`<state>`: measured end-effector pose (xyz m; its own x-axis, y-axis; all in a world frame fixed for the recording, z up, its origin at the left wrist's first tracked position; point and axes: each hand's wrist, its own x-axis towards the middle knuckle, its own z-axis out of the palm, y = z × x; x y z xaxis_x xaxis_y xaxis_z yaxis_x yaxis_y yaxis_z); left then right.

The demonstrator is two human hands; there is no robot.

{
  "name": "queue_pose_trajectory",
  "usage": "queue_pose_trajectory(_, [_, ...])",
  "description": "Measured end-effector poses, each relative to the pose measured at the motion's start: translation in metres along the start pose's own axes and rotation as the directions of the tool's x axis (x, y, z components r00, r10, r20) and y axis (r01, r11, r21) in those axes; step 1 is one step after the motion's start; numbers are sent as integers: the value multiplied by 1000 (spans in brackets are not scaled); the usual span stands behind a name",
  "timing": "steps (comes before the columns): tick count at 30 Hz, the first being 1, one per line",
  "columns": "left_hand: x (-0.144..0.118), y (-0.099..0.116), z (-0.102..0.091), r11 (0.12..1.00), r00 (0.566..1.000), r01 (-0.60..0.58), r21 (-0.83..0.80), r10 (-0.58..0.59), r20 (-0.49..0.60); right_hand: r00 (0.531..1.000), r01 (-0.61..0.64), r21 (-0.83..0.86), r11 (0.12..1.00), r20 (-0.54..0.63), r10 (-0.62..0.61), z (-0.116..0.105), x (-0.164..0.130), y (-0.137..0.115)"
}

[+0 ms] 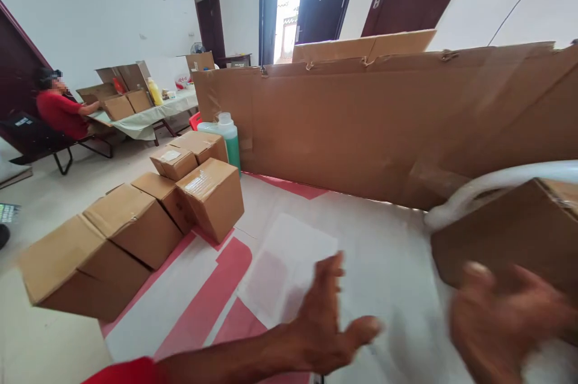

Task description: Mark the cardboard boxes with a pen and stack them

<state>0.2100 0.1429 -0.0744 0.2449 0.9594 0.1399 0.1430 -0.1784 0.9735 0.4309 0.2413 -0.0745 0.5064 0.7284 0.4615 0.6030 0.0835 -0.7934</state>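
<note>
- Beneath my hands spreads the table (392,275), its cover white with blocks of pink; I can read no words on it.
- Along the far side stands a cardboard panel (343,119), its long axis running left to right.
- At my right sits the big carton (497,239), cut off by the view's edge, so I can't tell its long axis.
- Smaller cartons (130,215) cluster along the left side.
- The translucent sheet (289,263) lies flat in the middle, slanting away and to the right; my hand hides part of it.
- My left hand (327,318) grips nothing: fingers pointing up and away, thumb splayed right, over the sheet's near side; touching or not, I can't tell.
- My right hand (501,324), blurred, is loose and unclenched before the big carton, thumb raised; contact is unclear.
- A pale label (170,156) tops one carton, unreadable from here.
</note>
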Motion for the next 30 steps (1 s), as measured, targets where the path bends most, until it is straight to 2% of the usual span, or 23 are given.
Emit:
queue_pose_trajectory(1, [-31, -7, -23, 998, 996, 32, 51, -27, -91, 996, -56, 91, 994, 71, 50, 22, -11, -21])
queue_pose_trajectory(2, [-59, -15, -47, 990, 979, 92, 106, -71, -190, 972, -114, 246, 962, 228, 57, 48, -22, -44])
queue_pose_trajectory(4, [-101, -29, -95, 945, 909, 281, 165, -207, -362, 922, -143, 375, 916, 386, -14, 105, -45, -94])
queue_pose_trajectory(5, [-113, -35, -118, 924, 867, 336, 184, -227, -444, 892, -168, 429, 888, 449, -48, 134, -57, -119])
queue_pose_trajectory(7, [-124, -45, -160, 889, 786, 412, 202, -234, -572, 848, -201, 488, 850, 521, -98, 188, -83, -162])
queue_pose_trajectory(9, [-119, -53, -194, 873, 745, 429, 233, -196, -637, 804, -231, 516, 825, 579, -137, 228, -112, -192])
queue_pose_trajectory(11, [-109, -62, -216, 874, 763, 407, 267, -164, -626, 761, -251, 516, 819, 628, -163, 248, -144, -204])
queue_pose_trajectory(12, [-105, -66, -222, 880, 781, 386, 276, -152, -606, 746, -257, 504, 824, 646, -162, 250, -159, -204])
queue_pose_trajectory(13, [-102, -70, -224, 890, 798, 364, 275, -145, -586, 736, -260, 488, 833, 659, -156, 246, -174, -200])
queue_pose_trajectory(15, [-106, -76, -219, 912, 811, 314, 265, -112, -574, 732, -254, 452, 855, 667, -135, 225, -199, -185])
queue_pose_trajectory(17, [-121, -76, -206, 922, 814, 279, 268, -78, -576, 739, -240, 424, 873, 663, -120, 191, -220, -168])
queue_pose_trajectory(19, [-144, -70, -193, 922, 840, 261, 286, -71, -538, 752, -225, 401, 888, 651, -104, 152, -235, -154])
queue_pose_trajectory(22, [-179, -51, -183, 926, 895, 245, 287, -102, -434, 779, -204, 358, 911, 623, -70, 95, -251, -148])
queue_pose_trajectory(25, [-200, -25, -187, 942, 908, 240, 233, -133, -397, 803, -136, 306, 942, 591, -76, 50, -263, -156])
queue_pose_trajectory(27, [-207, -5, -194, 946, 922, 219, 238, -121, -367, 811, -109, 270, 957, 580, -71, 31, -269, -164])
queue_pose_trajectory(30, [-215, 22, -203, 936, 969, 115, 333, -32, -244, 812, -160, 233, 959, 584, -7, 16, -270, -170])
